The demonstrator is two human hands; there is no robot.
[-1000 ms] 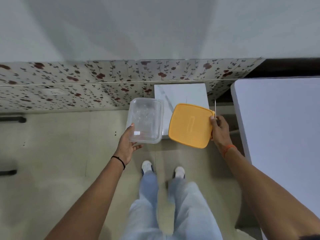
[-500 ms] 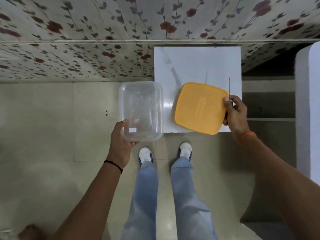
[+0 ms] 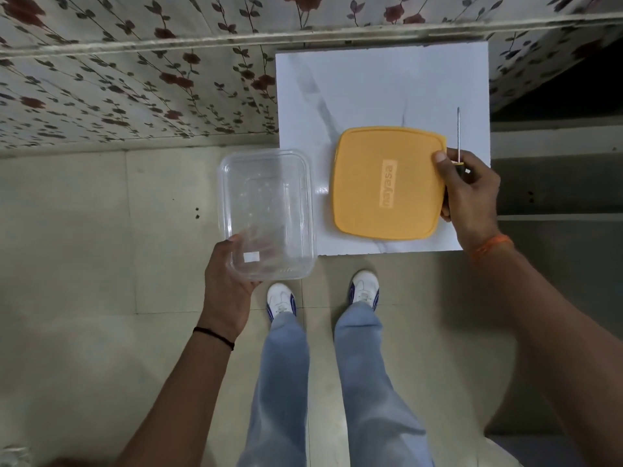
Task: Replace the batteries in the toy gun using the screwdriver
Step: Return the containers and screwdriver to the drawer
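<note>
Here, left hand (image 3: pixel 226 291) gripping clear container (image 3: pixel 266 214), right hand (image 3: pixel 470 193) clutching orange lid (image 3: pixel 384 183) and screwdriver (image 3: pixel 458 136)

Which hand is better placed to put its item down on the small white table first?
Probably the right hand: it holds the lid and screwdriver above the table. The left hand holds the box beside it.

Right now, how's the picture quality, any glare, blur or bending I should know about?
Head view: dim, even indoor light, soft shadows under the yellow lid; a small glare spot on the white table beside the lid's left edge; the clear container shows faint reflections; the lower left corner is smeared; wide-angle bending curves the wall edge; the screwdriver stays sharp.
</note>
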